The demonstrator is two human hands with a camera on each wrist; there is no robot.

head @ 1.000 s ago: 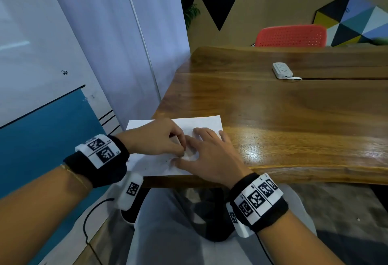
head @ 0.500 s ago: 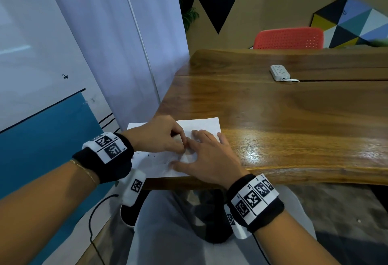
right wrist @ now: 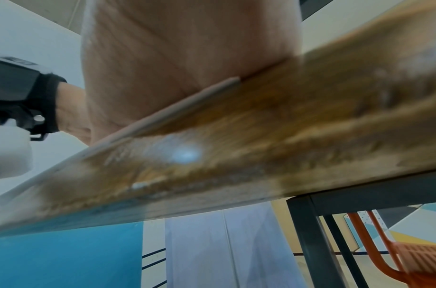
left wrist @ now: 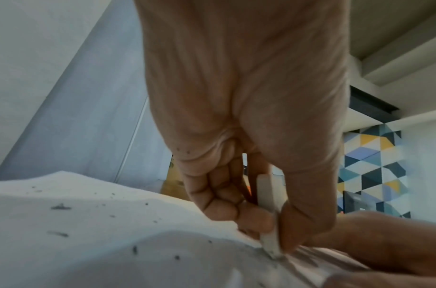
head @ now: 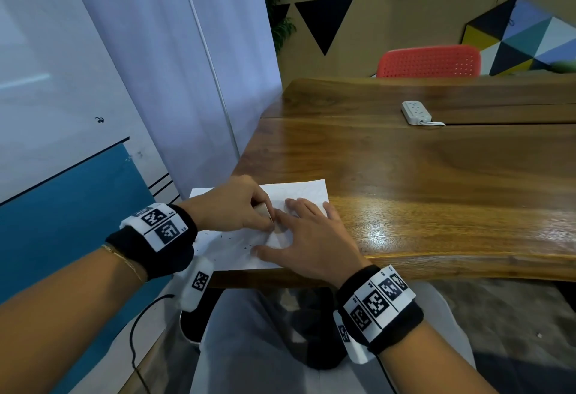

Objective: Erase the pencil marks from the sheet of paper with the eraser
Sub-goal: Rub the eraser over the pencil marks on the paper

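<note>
A white sheet of paper (head: 230, 250) lies at the near left corner of the wooden table (head: 420, 181). My left hand (head: 237, 206) pinches a white eraser (left wrist: 267, 216) between thumb and curled fingers, its lower tip pressed on the paper (left wrist: 100, 243) at a grey smudge. Dark eraser crumbs (left wrist: 60, 207) lie scattered over the sheet. My right hand (head: 308, 237) lies flat on the paper just right of the eraser, fingers spread and straight. In the right wrist view only the palm (right wrist: 187, 48) and the table edge (right wrist: 261, 146) show.
A white power strip (head: 416, 112) lies far back on the table. A red chair (head: 430, 61) stands behind the table. A white and blue wall (head: 78, 113) runs along the left. My lap sits under the table's near edge (head: 467, 269).
The left hand has shifted slightly away from me along the sheet with the eraser, rubbing. The right hand has stayed flat on the paper.
</note>
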